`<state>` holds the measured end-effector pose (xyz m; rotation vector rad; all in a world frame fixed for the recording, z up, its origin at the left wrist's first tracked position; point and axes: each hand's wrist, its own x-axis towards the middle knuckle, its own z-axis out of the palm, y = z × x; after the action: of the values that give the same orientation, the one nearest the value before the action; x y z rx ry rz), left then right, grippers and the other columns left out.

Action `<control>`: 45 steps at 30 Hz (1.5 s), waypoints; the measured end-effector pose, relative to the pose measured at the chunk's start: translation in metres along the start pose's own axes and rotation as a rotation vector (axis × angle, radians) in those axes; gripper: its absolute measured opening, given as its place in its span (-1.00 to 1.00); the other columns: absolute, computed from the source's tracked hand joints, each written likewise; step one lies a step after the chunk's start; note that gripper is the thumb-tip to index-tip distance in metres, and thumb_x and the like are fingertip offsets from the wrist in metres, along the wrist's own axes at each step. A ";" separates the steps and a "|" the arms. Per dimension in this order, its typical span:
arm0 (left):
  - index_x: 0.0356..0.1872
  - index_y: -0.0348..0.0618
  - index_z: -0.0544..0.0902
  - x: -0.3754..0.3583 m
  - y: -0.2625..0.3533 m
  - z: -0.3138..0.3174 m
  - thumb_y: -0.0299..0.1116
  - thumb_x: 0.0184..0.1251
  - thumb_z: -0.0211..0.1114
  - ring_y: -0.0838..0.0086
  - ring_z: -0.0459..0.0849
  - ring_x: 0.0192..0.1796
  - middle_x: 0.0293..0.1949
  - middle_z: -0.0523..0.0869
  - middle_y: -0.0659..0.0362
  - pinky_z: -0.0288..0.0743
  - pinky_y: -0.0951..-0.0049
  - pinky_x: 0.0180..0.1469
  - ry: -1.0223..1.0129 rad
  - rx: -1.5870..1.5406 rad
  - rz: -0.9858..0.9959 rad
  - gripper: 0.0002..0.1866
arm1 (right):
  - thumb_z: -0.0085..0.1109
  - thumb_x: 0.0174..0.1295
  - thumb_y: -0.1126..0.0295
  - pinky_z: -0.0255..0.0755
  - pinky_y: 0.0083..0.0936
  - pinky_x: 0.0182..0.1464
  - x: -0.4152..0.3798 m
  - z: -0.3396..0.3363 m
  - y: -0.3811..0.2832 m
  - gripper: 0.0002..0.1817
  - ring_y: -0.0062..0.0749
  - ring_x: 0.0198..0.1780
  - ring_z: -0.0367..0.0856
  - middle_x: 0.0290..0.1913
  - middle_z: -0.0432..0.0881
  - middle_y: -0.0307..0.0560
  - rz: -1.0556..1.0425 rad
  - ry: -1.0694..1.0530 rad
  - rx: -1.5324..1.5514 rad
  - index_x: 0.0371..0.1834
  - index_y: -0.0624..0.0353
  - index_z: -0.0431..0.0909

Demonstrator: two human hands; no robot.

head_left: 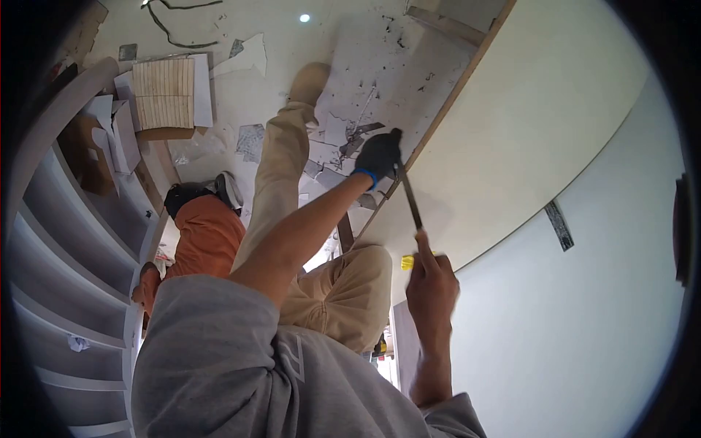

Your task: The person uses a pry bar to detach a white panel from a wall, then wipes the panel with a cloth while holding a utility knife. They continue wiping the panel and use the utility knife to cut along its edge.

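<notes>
Grey sweatshirt (pixel 219 350) nearest, both arms reaching forward. Bare right hand (pixel 432 288) above cream panel (pixel 533 109), near its close end, fingers closed on near tip of long narrow tool (pixel 410 197), index finger laid out toward it, probably to steer. Yellow item (pixel 408 262) just beside that hand, too small to identify. Bent knee (pixel 369 270) sits close by panel's long brown edge, maybe for bracing. Left hand (pixel 377 155), dark glove, is gripping tool's far end, closed around a dark handle; hold at both ends likely keeps it steady, set at an angle to that edge. Tool-to-edge contact: can't tell. Other leg (pixel 281 160) stretches out over littered floor (pixel 336 44), likely for balance. Co-worker in orange (pixel 208 230) low by curved-looking shelving (pixel 66 285); farther, open carton (pixel 164 95) holds pale strips packed side by side, presumably to stay tidy.
</notes>
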<state>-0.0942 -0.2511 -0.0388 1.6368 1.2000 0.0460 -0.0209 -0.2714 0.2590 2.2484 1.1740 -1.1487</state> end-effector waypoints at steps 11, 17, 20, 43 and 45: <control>-0.09 -0.22 0.54 -0.014 0.012 0.009 -0.32 0.32 -0.04 -0.01 0.65 -0.36 -0.39 0.66 -0.13 0.51 0.04 -0.28 0.057 0.002 0.041 -0.72 | 0.09 0.24 0.48 0.51 -0.28 -0.38 -0.042 0.007 0.014 -0.59 -0.12 -0.47 0.60 -0.44 0.55 -0.03 0.061 0.026 0.093 0.18 -0.05 0.52; -0.01 -0.21 0.49 -0.026 -0.018 0.002 -0.38 0.14 0.12 -0.02 0.64 -0.28 -0.41 0.64 -0.13 0.49 0.06 -0.22 -0.171 0.016 -0.195 -0.64 | 0.11 0.24 0.45 0.49 -0.28 -0.42 -0.021 0.047 0.013 -0.59 -0.14 -0.47 0.60 -0.45 0.54 -0.02 0.032 0.030 0.085 0.18 -0.08 0.52; 0.12 -0.18 0.44 -0.014 0.002 -0.003 -0.33 0.12 0.16 -0.01 0.66 -0.26 -0.37 0.65 -0.17 0.49 0.02 -0.23 -0.081 -0.078 -0.087 -0.53 | 0.08 0.29 0.36 0.49 -0.23 -0.46 -0.035 0.039 0.016 -0.57 -0.16 -0.49 0.59 -0.42 0.52 -0.07 0.009 0.107 0.098 0.25 -0.06 0.43; -0.59 -0.20 0.62 -0.017 0.012 -0.047 0.14 0.44 -0.26 0.24 0.62 -0.39 -0.54 0.66 0.03 0.41 0.26 -0.14 -0.284 -0.043 -0.131 -0.30 | 0.05 0.30 0.29 0.48 -0.18 -0.28 -0.074 0.098 0.049 -0.57 -0.04 -0.33 0.61 -0.32 0.56 0.07 0.033 0.301 0.330 0.25 0.02 0.42; -0.54 -0.19 0.64 -0.013 -0.003 -0.040 0.13 0.44 -0.26 0.26 0.63 -0.39 -0.52 0.67 0.03 0.44 0.27 -0.19 -0.249 -0.023 -0.141 -0.32 | 0.05 0.29 0.29 0.49 -0.17 -0.27 -0.070 0.110 0.052 -0.57 -0.02 -0.31 0.61 -0.31 0.56 0.07 -0.006 0.335 0.324 0.24 0.02 0.42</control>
<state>-0.1252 -0.2325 -0.0168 1.4848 1.1148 -0.2255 -0.0570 -0.4067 0.2446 2.7698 1.1826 -1.0544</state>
